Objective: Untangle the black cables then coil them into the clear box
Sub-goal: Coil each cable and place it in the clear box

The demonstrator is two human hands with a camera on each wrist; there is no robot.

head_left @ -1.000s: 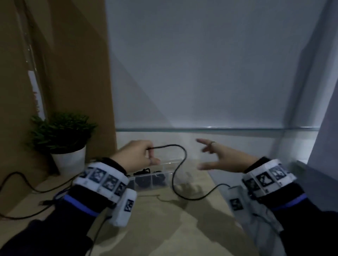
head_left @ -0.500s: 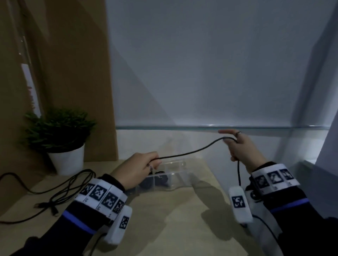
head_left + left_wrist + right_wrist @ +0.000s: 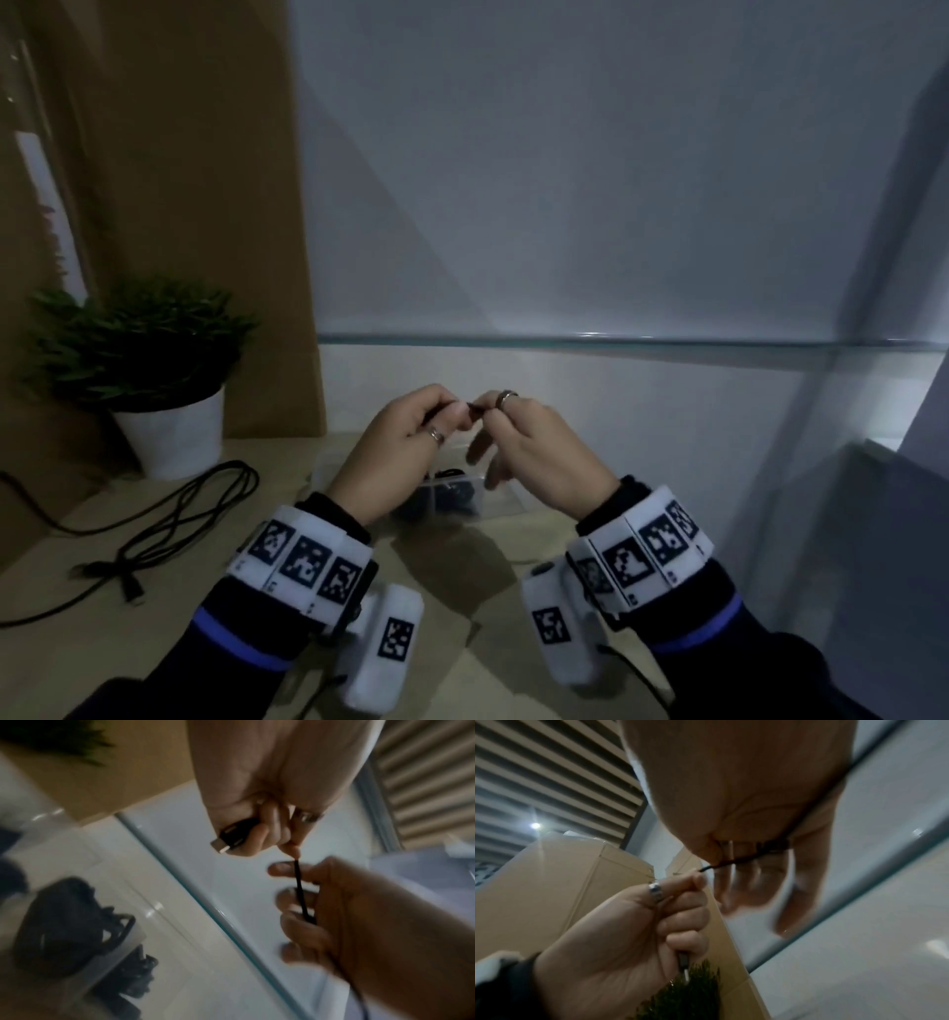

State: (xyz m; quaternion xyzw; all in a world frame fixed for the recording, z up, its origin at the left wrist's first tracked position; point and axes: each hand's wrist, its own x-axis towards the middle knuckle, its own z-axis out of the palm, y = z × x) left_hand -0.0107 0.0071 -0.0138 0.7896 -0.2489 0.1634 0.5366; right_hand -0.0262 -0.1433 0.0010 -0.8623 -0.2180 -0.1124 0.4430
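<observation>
My two hands meet in mid-air above the clear box (image 3: 500, 506). The left hand (image 3: 445, 411) grips the plug end (image 3: 230, 836) of a black cable (image 3: 300, 890), fingers curled round it. My right hand (image 3: 492, 411) pinches the same cable close to the left fingers. From there the cable runs across the right palm (image 3: 816, 801), and the other right fingers hang loose. Coiled black cables (image 3: 447, 494) lie inside the box, also seen in the left wrist view as dark coils (image 3: 72, 923).
More black cables (image 3: 169, 514) lie loose on the wooden table (image 3: 128, 658) at the left. A potted plant (image 3: 154, 370) stands behind them beside a brown cardboard panel (image 3: 205, 205). A glass ledge (image 3: 616, 340) runs along the white wall behind the box.
The right hand has come back from the far right to meet the left hand. The stretch of cable held taut between them is now short and mostly hidden.
</observation>
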